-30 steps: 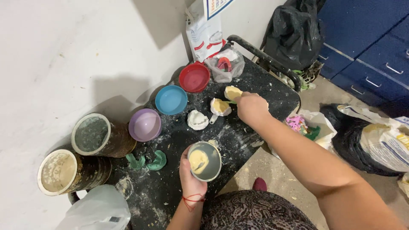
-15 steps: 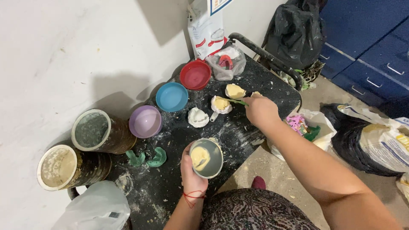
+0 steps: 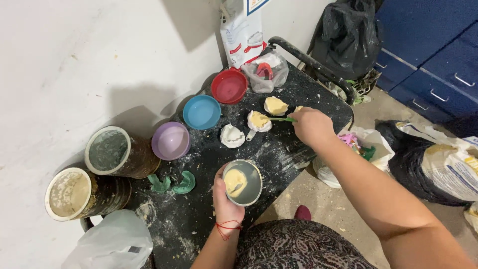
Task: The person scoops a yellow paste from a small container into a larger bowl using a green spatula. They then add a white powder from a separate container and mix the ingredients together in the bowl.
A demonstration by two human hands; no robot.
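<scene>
My left hand (image 3: 225, 198) grips a small grey mixing bowl (image 3: 242, 182) holding yellow paste, near the front edge of the black table (image 3: 279, 154). My right hand (image 3: 311, 125) holds a green-handled spatula (image 3: 280, 119) whose tip rests on a white mould filled with yellow paste (image 3: 259, 121). Another filled mould (image 3: 275, 105) lies just behind it. An unfilled white mould (image 3: 232, 135) sits to the left.
Red (image 3: 229, 85), blue (image 3: 201, 112) and purple (image 3: 171, 140) bowls line the wall side. Two dirty tubs (image 3: 107, 151) (image 3: 68, 194) stand at left, with green trays (image 3: 174, 183) nearby. A white bag (image 3: 242, 30), a clear bag (image 3: 269, 72), a plastic bag (image 3: 112, 244) and floor sacks (image 3: 448, 159) surround the table.
My right hand has drawn back to the right from the moulds, and the green spatula now reaches to the filled mould. The bowl in my left hand has stayed put.
</scene>
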